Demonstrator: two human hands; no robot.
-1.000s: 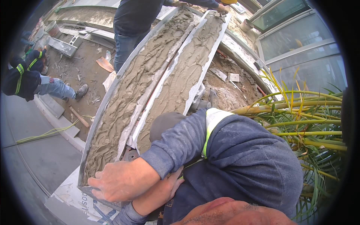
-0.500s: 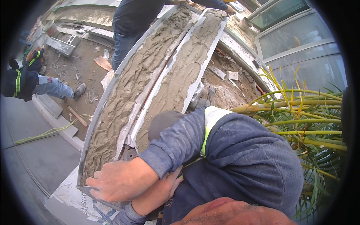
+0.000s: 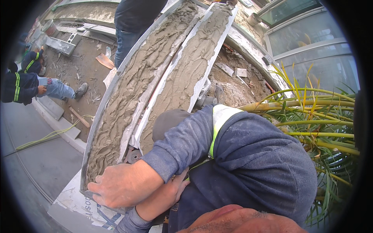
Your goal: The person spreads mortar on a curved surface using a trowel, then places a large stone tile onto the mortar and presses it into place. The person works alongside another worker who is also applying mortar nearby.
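My right hand (image 3: pixel 118 184) crosses my body and grips the near end of the left long curved panel (image 3: pixel 87 164), whose trough is spread with rippled grey wet mortar. My left hand (image 3: pixel 165 194) is beneath my right wrist with curled fingers; what they hold is hidden. A second mortar-covered panel (image 3: pixel 182 77), with white edges, lies alongside to the right. A grey rounded shape (image 3: pixel 169 120) is behind my right forearm. Another person (image 3: pixel 132 31) stands at the far end, with a hand (image 3: pixel 231 2) at the right panel's top.
Two workers (image 3: pixel 19 87) in reflective-striped clothes are at left near a bucket (image 3: pixel 50 27), wooden stake (image 3: pixel 79 116), yellow cord (image 3: pixel 42 141) and concrete steps (image 3: pixel 58 124). Rubble (image 3: pixel 241 73) lies beyond the panels. A palm plant (image 3: pixel 322 132) and glass panels (image 3: pixel 307 35) line the right.
The panels' far ends have shifted slightly up in the picture, and my hands slightly left. The worker at left has lowered a hand beside the jeans. My grip looks the same.
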